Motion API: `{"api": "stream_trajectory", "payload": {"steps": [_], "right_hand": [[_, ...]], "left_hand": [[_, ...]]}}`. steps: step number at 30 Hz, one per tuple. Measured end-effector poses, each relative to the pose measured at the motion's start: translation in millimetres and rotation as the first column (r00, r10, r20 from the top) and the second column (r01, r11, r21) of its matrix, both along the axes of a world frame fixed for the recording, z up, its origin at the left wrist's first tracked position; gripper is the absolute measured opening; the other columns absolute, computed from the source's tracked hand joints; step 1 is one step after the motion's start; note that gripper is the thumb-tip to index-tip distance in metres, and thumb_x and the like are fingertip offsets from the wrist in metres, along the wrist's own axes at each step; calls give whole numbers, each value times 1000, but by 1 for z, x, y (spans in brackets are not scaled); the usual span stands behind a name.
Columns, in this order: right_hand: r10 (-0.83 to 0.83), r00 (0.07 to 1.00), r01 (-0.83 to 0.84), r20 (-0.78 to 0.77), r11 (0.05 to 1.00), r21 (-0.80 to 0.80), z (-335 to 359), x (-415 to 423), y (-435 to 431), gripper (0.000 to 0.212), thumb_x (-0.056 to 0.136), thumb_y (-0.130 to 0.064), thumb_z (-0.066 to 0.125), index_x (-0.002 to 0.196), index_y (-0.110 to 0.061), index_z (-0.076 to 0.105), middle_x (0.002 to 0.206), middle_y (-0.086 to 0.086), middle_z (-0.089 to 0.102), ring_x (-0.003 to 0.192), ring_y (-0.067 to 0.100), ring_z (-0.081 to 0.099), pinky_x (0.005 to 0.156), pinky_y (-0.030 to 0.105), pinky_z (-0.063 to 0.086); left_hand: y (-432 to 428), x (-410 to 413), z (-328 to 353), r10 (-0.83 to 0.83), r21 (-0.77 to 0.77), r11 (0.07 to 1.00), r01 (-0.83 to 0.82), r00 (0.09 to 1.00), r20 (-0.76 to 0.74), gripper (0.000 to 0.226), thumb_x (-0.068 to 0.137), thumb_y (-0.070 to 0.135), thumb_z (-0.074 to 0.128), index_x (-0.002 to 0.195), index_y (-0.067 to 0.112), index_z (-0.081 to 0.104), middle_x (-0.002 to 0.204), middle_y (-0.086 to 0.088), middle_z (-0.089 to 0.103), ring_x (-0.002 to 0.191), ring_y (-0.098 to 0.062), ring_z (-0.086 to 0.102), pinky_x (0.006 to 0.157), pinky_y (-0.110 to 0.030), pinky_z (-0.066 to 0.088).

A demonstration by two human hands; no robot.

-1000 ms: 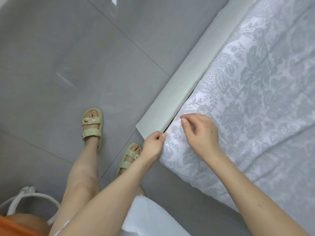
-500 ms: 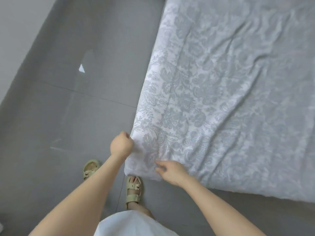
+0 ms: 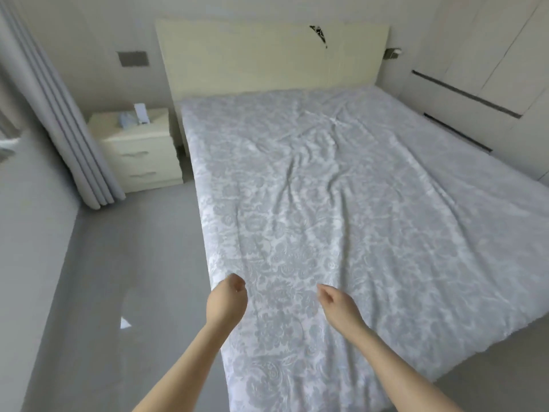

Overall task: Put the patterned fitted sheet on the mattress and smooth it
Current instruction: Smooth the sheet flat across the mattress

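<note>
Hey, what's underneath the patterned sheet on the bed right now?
Only the patterned sheet itself shows: it covers the whole bed top up to the headboard and drapes over the near sides. Whatever lies beneath, presumably the mattress, is fully hidden; just wrinkles show.

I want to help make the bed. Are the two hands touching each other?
Apart. The head view shows a strip of sheet between the left hand and the right hand, so there is a plain gap.

The sheet lies before the headboard, with the nightstand left of it and the wardrobe right.
</note>
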State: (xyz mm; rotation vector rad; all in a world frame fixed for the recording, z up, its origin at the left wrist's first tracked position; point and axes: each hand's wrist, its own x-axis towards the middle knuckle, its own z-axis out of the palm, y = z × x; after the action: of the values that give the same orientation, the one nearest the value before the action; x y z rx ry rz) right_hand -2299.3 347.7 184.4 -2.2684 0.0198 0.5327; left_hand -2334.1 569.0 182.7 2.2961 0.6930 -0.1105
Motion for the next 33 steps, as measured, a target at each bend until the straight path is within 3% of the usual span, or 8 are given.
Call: {"api": "stream_trajectory", "payload": {"steps": [9,13,17,24,27,29,31,33], "right_hand": [[151,988,-146,25,981,-129,-69,53,-45,47,102,-30,31,149,-22,25,140,3,48,124,21,49,100,27,39],[283,953,-246,108,930,-272,-113,89,-103,48,103,-28,26,150,-18,20,153,4,29,141,20,25,113,30,25],[562,814,-420,151,747,-515,-168,110,-155,65,93,-43,-2,151,-15,7,159,7,10,147,22,-2,118,36,-3],[900,433,-625,57,345,-700,-282,132,-146,58,96,-51,17,150,-31,10,159,-4,8,146,14,1,113,54,-14],[669,729,-347,147,546,-763,-299,180,-310,62,91,-61,-9,148,-36,-6,159,-6,-3,145,12,-7,116,51,-8],[302,952,-122,50,524,-843,-287,192,-436,72,84,-67,-17,149,-36,-5,158,-10,-6,144,5,-6,117,47,0],[52,993,-113,-101,577,-809,-261,198,-491,71,89,-65,-1,151,-32,11,159,-8,1,145,6,6,114,45,15],[-16,999,38,37,676,-736,-248,210,-462,63,94,-52,16,136,-16,47,144,10,42,127,24,45,96,41,37]], "left_hand": [[-83,77,-66,-201,81,976,202,979,-13,32,96,12,40,125,14,52,127,0,55,98,-15,55,74,-22,38],[-147,105,-124,-198,11,980,199,978,-62,38,97,12,38,135,14,43,138,-2,50,113,-22,55,84,-29,42],[-197,125,-185,-122,-54,992,117,988,-100,44,100,14,32,144,15,29,145,-2,44,114,-27,56,82,-31,40],[-203,125,-293,-130,-29,991,127,957,-259,52,99,31,30,147,39,12,153,5,19,145,-20,14,113,-22,8],[-225,133,-297,-73,-35,997,64,909,-411,59,100,38,31,151,28,2,159,7,-6,146,-17,-10,116,-40,4],[-245,137,-293,4,136,988,71,875,-485,71,96,51,30,151,20,-3,159,3,-10,146,-22,-11,117,-45,5],[-264,144,-281,108,245,969,19,864,-492,71,94,54,28,150,15,8,160,-3,0,146,-28,-2,114,-54,11],[-277,161,-268,141,300,954,-22,914,-381,59,94,49,31,143,17,28,156,-12,15,142,-35,11,110,-55,19]]}}
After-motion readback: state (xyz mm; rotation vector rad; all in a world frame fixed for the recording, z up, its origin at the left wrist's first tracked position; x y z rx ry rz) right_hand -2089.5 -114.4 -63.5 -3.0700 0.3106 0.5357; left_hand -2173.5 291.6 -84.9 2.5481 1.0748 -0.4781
